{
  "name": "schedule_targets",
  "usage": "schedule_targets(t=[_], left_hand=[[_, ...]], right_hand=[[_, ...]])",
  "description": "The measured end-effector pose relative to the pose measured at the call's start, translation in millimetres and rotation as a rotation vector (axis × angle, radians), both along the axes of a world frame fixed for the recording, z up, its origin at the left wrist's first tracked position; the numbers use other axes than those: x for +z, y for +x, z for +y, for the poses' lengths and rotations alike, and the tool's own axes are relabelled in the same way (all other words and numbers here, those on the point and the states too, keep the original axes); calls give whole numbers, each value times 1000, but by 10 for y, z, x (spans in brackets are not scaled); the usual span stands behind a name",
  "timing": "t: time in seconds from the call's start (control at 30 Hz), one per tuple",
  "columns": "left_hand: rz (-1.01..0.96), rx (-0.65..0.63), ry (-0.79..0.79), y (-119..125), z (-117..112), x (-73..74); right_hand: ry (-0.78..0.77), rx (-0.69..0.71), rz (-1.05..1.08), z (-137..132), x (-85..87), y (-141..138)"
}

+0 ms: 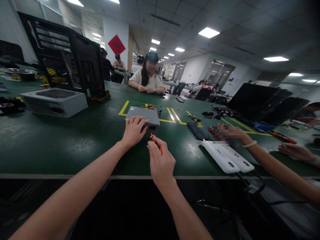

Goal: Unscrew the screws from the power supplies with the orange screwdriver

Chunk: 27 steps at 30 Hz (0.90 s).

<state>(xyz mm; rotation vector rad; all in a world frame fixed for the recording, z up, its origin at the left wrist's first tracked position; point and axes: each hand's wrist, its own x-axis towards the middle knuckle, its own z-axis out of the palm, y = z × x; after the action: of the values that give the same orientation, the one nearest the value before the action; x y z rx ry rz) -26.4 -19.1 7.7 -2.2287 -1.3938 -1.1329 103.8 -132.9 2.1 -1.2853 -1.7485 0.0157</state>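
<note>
A small grey computer power supply lies on the green table in front of me, with a socket on its near side and coloured wires behind it. My left hand grips its near left corner, the fingers bent over the top. Held in my right hand is a screwdriver with an orange and black handle. Its tip points up toward the near face of the power supply; whether it touches a screw I cannot tell.
A larger power supply and an open black computer case stand at left. White power banks lie right of my hands, near another person's arm. Cables and tools lie farther back. A co-worker sits opposite.
</note>
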Motion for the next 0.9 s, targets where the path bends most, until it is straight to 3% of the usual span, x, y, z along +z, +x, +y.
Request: schedule_targets(t=[0.1, 0.27, 0.5, 0.73, 0.9], left_hand=[[-4, -4, -1, 2, -7, 1], [-9, 1, -7, 5, -12, 5], [-3, -8, -2, -1, -11, 6], [-12, -3, 2, 16, 5, -9], [-12, 1, 0, 17, 6, -11]], right_hand=[[9, -26, -50, -35, 100, 27], [-55, 71, -25, -133, 136, 23], [-64, -40, 10, -77, 255, 69], [-145, 104, 15, -155, 302, -3], [-127, 40, -22, -102, 330, 36]])
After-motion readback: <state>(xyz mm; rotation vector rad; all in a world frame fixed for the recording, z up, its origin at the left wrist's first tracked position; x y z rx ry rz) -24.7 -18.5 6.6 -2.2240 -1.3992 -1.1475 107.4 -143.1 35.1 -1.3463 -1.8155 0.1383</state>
